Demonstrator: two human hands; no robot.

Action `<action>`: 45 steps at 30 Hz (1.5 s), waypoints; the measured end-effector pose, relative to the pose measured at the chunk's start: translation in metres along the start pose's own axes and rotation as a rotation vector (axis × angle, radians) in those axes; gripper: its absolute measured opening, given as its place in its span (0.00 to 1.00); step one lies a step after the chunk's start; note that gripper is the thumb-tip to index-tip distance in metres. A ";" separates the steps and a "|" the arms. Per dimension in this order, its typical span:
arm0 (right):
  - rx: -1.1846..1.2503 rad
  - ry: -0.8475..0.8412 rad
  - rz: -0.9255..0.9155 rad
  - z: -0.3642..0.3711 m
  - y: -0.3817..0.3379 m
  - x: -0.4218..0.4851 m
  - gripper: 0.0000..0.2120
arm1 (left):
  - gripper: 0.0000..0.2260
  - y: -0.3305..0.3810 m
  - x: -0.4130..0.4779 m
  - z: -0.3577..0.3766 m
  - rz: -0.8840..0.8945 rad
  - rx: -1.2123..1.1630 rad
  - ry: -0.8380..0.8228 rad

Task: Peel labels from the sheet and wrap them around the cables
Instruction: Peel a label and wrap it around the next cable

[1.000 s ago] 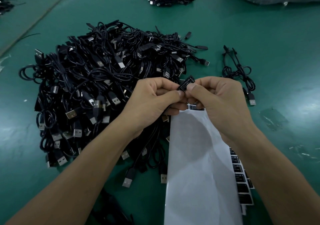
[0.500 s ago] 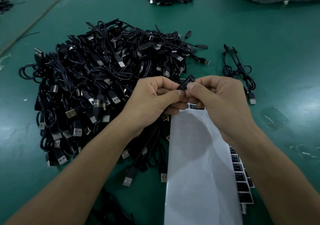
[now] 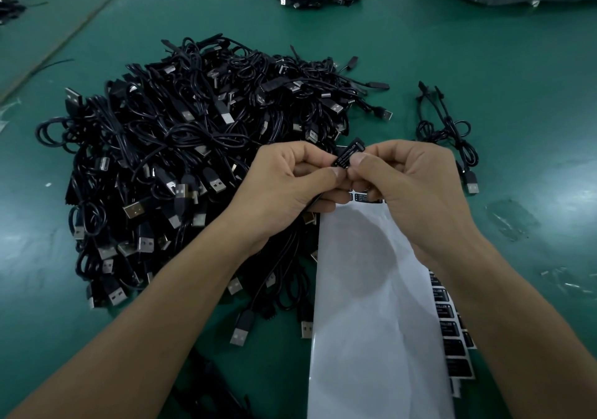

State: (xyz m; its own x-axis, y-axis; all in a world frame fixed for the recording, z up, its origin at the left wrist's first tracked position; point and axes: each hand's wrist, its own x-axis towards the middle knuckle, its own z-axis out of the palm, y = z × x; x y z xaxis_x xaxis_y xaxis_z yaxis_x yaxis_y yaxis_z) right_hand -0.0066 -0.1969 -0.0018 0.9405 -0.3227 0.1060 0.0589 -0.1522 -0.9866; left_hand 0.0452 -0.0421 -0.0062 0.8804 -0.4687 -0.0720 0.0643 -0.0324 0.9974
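Label [image 3: 349, 157] is mid-frame, pinched between both thumbs. My left hand [image 3: 284, 189] grips its lower-left end and my right hand [image 3: 413, 186] is touching just beside it. Long axis runs lower-left to upper-right, free end up. Cable [image 3: 310, 202] exits under the left hand, mostly hidden. Right hand looks nearer for the fold-over.

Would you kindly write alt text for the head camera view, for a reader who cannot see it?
A left hand and right hand pinch a small black label over a white sheet on a green table; a big heap of black cables lies to its left.
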 end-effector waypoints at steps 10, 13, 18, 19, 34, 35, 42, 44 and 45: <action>-0.027 0.014 0.001 0.001 0.000 0.000 0.07 | 0.01 0.000 0.000 0.001 0.005 0.003 0.003; -0.032 0.022 -0.006 0.001 0.000 0.000 0.08 | 0.01 0.000 0.000 0.000 0.010 0.005 0.001; -0.042 0.034 -0.021 0.002 0.001 0.000 0.08 | 0.02 0.000 0.000 0.001 0.021 0.011 0.003; -0.040 0.033 -0.024 0.002 0.001 0.000 0.08 | 0.02 0.000 0.000 0.000 0.022 0.010 0.003; -0.040 0.021 -0.052 0.001 0.003 0.001 0.08 | 0.04 -0.002 0.001 0.000 0.039 0.023 0.002; -0.048 0.022 -0.054 0.001 0.003 0.001 0.08 | 0.04 -0.001 0.001 0.000 0.041 0.025 0.002; -0.063 0.017 -0.058 0.001 0.004 0.001 0.08 | 0.03 -0.001 0.000 0.001 0.047 0.039 -0.001; -0.057 0.013 -0.058 0.001 0.004 0.001 0.08 | 0.03 -0.001 0.000 0.001 0.049 0.042 -0.002; -0.056 0.012 -0.057 0.001 0.004 0.001 0.08 | 0.03 -0.001 0.000 0.001 0.050 0.044 -0.002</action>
State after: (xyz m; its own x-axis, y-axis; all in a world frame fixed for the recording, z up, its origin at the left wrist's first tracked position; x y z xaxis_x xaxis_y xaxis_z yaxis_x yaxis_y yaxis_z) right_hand -0.0049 -0.1974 -0.0054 0.9321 -0.3230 0.1640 0.0935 -0.2227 -0.9704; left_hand 0.0444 -0.0425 -0.0069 0.8810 -0.4726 -0.0221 -0.0006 -0.0477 0.9989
